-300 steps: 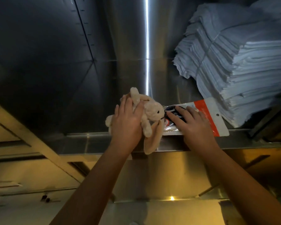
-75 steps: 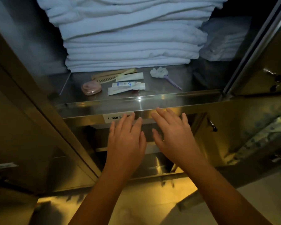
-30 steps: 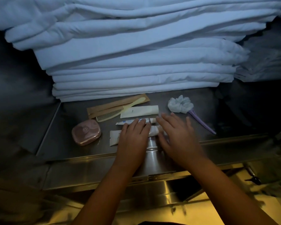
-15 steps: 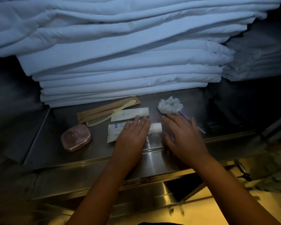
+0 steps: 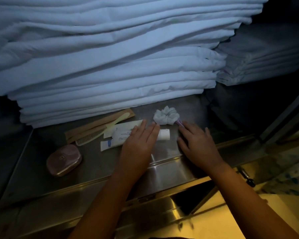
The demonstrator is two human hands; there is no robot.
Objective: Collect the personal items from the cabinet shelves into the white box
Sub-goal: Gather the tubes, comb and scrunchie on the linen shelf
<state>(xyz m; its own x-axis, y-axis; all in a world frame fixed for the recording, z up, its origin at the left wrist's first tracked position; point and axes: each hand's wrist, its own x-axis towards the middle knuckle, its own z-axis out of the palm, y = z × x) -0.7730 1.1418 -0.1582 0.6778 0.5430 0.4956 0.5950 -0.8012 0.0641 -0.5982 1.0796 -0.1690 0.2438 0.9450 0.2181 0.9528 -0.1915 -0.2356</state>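
The shelf (image 5: pixel 164 155) is brushed metal, glossy at its front lip. Behind it, stacked sheets (image 5: pixel 110 66) look soft matt cloth. The case (image 5: pixel 63 160) is shiny pink plastic; the scrunchie (image 5: pixel 166 115) crinkled cloth.

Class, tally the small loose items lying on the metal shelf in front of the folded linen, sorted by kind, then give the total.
white tubes: 3
comb: 1
brown paper sleeve: 1
pink case: 1
scrunchie: 1
purple-handled item, partly hidden: 1
Total: 8
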